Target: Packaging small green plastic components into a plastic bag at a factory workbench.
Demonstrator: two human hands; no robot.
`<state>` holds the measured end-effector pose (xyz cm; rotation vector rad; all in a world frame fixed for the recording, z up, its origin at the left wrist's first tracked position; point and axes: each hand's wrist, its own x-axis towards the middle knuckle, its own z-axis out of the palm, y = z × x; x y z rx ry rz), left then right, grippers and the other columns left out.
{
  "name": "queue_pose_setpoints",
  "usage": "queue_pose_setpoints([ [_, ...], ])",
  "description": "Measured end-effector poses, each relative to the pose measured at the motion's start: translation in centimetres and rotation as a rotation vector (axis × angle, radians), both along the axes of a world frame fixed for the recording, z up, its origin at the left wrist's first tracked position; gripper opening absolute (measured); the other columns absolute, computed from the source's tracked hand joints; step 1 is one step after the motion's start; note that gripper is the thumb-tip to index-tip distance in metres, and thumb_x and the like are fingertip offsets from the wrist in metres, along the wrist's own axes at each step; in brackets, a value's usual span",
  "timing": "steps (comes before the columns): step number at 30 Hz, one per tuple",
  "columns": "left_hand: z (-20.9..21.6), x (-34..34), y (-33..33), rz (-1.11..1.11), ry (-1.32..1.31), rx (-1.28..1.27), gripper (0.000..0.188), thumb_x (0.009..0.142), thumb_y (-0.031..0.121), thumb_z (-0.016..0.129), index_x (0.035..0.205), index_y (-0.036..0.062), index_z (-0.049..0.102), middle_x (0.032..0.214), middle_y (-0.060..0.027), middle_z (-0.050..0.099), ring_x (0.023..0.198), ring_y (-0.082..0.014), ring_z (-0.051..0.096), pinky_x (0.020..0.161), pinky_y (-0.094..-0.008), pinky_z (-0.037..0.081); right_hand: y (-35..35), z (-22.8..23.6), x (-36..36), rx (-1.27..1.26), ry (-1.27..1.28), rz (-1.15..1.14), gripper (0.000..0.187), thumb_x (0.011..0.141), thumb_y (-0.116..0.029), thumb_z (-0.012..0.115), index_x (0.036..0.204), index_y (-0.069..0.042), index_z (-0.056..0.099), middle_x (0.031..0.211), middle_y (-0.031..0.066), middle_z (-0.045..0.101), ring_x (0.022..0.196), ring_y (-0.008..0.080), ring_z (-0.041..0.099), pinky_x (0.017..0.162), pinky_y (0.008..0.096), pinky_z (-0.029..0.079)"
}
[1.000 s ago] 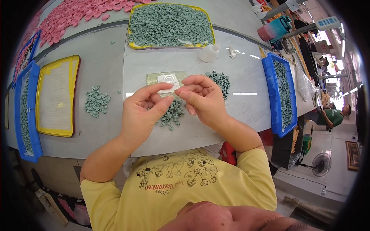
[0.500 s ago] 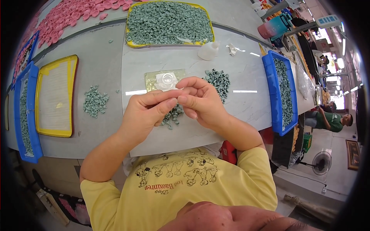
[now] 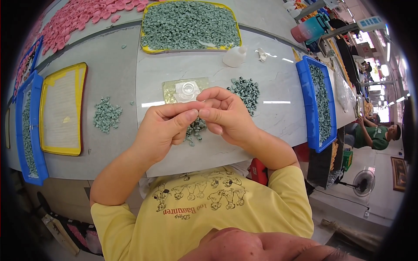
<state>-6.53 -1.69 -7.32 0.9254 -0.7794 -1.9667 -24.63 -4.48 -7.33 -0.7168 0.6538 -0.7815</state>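
Note:
My left hand (image 3: 167,122) and my right hand (image 3: 226,114) meet over the table, thumbs and forefingers pinched fingertip to fingertip. Whatever sits between them is hidden or too small to make out. Beneath my hands lies a small heap of green pieces (image 3: 195,129), partly covered by them. Just beyond is a pale yellowish pad (image 3: 170,91) bearing a small clear round dish (image 3: 188,88) on white material. To the right of it is a pile of darker, shiny green pieces (image 3: 245,92). Left of my hands, a pile of lighter green pieces (image 3: 107,115) rests on the table.
A yellow-rimmed tray (image 3: 240,42) full of green pieces stands at the back, near a white bottle (image 3: 234,57). Blue bins (image 3: 310,104) flank both sides; a yellow-edged tray (image 3: 81,111) lies left. Pink pieces (image 3: 82,17) cover the far left. Another person (image 3: 378,135) is at right.
Both hands keep the same pinch, with barely any shift. The person at the far right has moved an arm slightly.

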Motion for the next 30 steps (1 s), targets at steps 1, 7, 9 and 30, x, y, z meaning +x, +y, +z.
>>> queue_pose_setpoints([
  [1, -0.1, 0.1, 0.0, 0.000, 0.000, 0.001, 0.024, 0.088, 0.013, 0.055, 0.109, 0.0015, 0.059, 0.059, 0.0069, 0.042, 0.044, -0.0028, 0.026, 0.040, -0.0204, 0.021, 0.0, -0.1, 0.1, 0.001, 0.000, 0.000, 0.022, 0.080, -0.001, 0.062, 0.100, -0.004, 0.053, 0.084, 0.0046, 0.063, 0.045, 0.0037, 0.041, 0.039, 0.0159, 0.031],
  [7, -0.3, 0.3, -0.4, 0.001, 0.059, 0.076, 0.024, 0.088, 0.014, 0.056, 0.108, 0.0024, 0.060, 0.057, 0.0075, 0.037, 0.043, -0.0028, 0.025, 0.039, -0.0198, 0.020, -0.2, -0.3, 0.3, 0.027, -0.008, -0.006, 0.021, 0.080, -0.001, 0.062, 0.099, -0.005, 0.053, 0.084, 0.0043, 0.063, 0.044, 0.0036, 0.041, 0.039, 0.0160, 0.031],
  [9, -0.2, 0.2, -0.5, -0.005, 0.084, 0.112, 0.023, 0.088, 0.013, 0.056, 0.107, 0.0027, 0.060, 0.056, 0.0073, 0.036, 0.043, -0.0029, 0.024, 0.038, -0.0196, 0.019, -0.4, -0.4, 0.3, 0.045, -0.014, 0.000, 0.020, 0.081, -0.002, 0.062, 0.098, -0.005, 0.053, 0.083, 0.0039, 0.063, 0.044, 0.0035, 0.040, 0.038, 0.0163, 0.030],
  [30, -1.9, -1.0, -2.0, 0.007, 0.120, 0.199, 0.020, 0.087, 0.014, 0.058, 0.104, 0.0056, 0.061, 0.056, 0.0078, 0.036, 0.043, -0.0027, 0.024, 0.038, -0.0193, 0.019, -1.7, -2.1, -0.8, 0.149, -0.087, 0.025, 0.023, 0.080, -0.005, 0.064, 0.102, -0.002, 0.055, 0.083, 0.0025, 0.059, 0.052, 0.0045, 0.045, 0.043, 0.0167, 0.034],
])
